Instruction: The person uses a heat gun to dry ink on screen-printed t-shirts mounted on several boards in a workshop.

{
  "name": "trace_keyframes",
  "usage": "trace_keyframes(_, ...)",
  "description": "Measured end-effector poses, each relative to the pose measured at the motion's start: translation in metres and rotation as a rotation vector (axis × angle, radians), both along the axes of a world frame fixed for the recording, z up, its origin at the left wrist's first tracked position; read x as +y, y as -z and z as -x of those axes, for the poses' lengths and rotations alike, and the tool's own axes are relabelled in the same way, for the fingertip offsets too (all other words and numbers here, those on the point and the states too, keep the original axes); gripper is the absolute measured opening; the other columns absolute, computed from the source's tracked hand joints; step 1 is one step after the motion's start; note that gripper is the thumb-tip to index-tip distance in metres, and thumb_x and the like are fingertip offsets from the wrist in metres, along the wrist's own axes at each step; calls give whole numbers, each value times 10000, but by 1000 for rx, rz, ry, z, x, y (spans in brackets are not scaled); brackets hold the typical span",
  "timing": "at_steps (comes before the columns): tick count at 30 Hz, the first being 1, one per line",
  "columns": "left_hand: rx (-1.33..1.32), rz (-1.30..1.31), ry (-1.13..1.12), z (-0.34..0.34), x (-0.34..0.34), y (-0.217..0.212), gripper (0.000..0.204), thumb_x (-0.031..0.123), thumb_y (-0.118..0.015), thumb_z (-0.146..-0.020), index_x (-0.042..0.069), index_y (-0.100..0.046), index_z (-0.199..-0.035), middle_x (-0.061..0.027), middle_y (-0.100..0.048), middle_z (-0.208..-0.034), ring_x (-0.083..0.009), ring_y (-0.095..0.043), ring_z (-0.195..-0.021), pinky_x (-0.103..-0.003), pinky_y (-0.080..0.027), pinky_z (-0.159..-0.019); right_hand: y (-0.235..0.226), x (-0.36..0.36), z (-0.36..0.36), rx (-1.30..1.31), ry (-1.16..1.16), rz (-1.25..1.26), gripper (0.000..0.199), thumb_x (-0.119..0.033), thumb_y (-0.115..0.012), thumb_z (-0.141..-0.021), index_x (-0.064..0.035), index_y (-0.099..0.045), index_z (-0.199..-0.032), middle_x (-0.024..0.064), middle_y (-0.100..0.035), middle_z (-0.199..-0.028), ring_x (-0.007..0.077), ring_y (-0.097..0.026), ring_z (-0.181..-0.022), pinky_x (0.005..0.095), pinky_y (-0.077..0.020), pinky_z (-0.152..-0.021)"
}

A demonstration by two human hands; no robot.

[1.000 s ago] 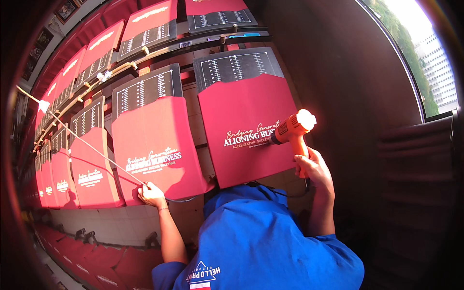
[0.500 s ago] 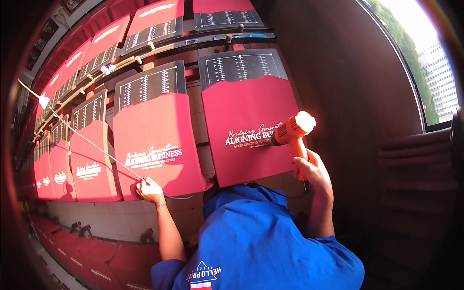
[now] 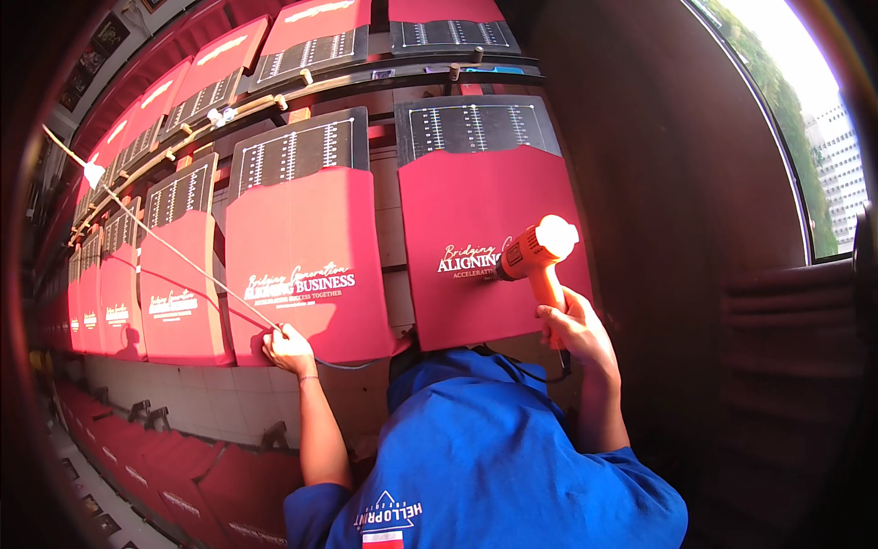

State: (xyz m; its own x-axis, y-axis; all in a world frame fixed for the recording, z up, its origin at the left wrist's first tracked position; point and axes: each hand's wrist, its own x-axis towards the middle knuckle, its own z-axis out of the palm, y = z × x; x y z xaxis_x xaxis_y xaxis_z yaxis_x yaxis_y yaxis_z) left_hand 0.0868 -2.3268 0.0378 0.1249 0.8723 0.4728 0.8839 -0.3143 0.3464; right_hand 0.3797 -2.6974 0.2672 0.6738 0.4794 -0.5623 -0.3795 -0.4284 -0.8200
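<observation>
An orange heat gun (image 3: 541, 256) is in my right hand (image 3: 580, 331), its fingers wrapped round the handle. The dark nozzle points left, over the white print on a red shirt (image 3: 485, 206) stretched on a black board (image 3: 480, 125). My left hand (image 3: 290, 350) is closed round a cord (image 3: 210, 274) at the lower edge of the neighbouring red shirt (image 3: 297, 220). From that hand the cord runs up and left; a dark cable (image 3: 347, 366) shows on the hand's other side. Whether the nozzle touches the cloth I cannot tell.
More boards with printed red shirts (image 3: 178, 284) stand in a row to the left, and another row (image 3: 311, 18) lies beyond a rail (image 3: 311, 90). Behind me to the lower left are further red shirts (image 3: 183, 457). A dark wall (image 3: 658, 137) and a window (image 3: 823, 137) bound the right.
The heat gun has moved slightly left across the print with my right hand. My left hand keeps its hold on the cord. The view has shifted a little.
</observation>
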Motion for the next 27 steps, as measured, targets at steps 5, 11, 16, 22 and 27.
trace_keyframes(5,-14,2,17,3,2,5,242,183,-570,-826,-14,-602,-690,-158,-555,-729,-351,-527,-733,-462,-419,-735,-1,9,6,-10,5,-19,199,-142,-623,-875,-26,-533,-1009,13,-525,-647,80,-507,-539,231,-407,-490)
trace_keyframes(11,-25,28,14,4,3,6,236,185,-570,-825,-12,-615,-705,-161,-560,-739,-357,-527,-743,-461,-420,-736,-1,16,6,19,-67,-41,226,-140,-631,-872,-23,-535,-1040,8,-528,-659,81,-521,-551,224,-411,-498)
trace_keyframes(16,-11,16,13,5,5,9,238,188,-573,-827,-12,-619,-706,-158,-564,-739,-353,-530,-738,-458,-419,-734,0,23,16,-49,-54,-67,233,-145,-625,-880,-24,-525,-1052,5,-529,-661,74,-523,-551,213,-411,-489)
trace_keyframes(22,-11,2,0,3,1,3,233,181,-570,-823,-7,-619,-695,-146,-569,-724,-339,-534,-725,-449,-418,-737,-2,28,15,20,-100,-87,218,-152,-629,-880,-35,-527,-1033,7,-533,-654,70,-521,-541,213,-414,-487)
trace_keyframes(27,12,-15,19,2,2,4,235,182,-566,-823,-6,-628,-696,-143,-566,-697,-333,-534,-723,-444,-418,-741,2,30,10,91,-127,-64,208,-168,-647,-867,-48,-539,-999,11,-538,-659,75,-517,-538,224,-416,-493)
